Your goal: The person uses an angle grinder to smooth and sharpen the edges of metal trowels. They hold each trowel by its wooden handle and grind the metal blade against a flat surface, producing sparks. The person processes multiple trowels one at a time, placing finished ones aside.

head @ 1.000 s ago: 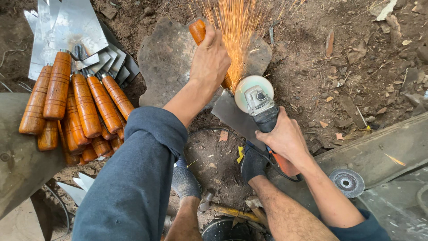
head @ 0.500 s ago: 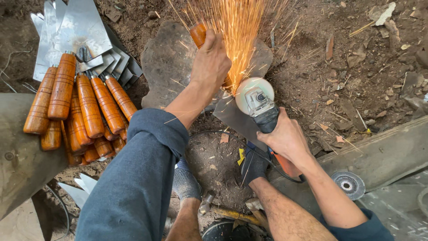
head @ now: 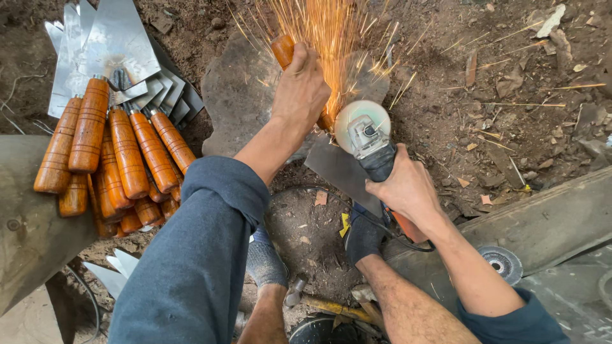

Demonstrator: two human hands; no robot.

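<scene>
Gripping the turned orange wooden handle (head: 282, 49) of a flat grey steel trowel blade (head: 338, 169), the left hand (head: 309, 86) has its fingers wrapped tight around the wood, pinning the tool down on a flat grey stone slab (head: 239, 102) on the dirt ground (head: 510, 83). The right hand (head: 408, 188) is closed firmly around the dark body of a handheld angle grinder (head: 370, 143), whose round pale disc (head: 361, 121) meets the metal just beside the left hand's wrist. A fan of bright orange sparks (head: 325, 32) sprays up and away from that contact point. The blade's pointed end lies toward the person, between the two forearms. To the left, well apart, a pile of finished trowels with orange ringed wooden handles (head: 121, 159) rests with its grey blades fanned out. A spare round grinding disc (head: 502, 261) lies on a weathered wooden plank (head: 561, 216) at the right. Two feet in grey socks (head: 268, 264) are planted below the blade.
</scene>
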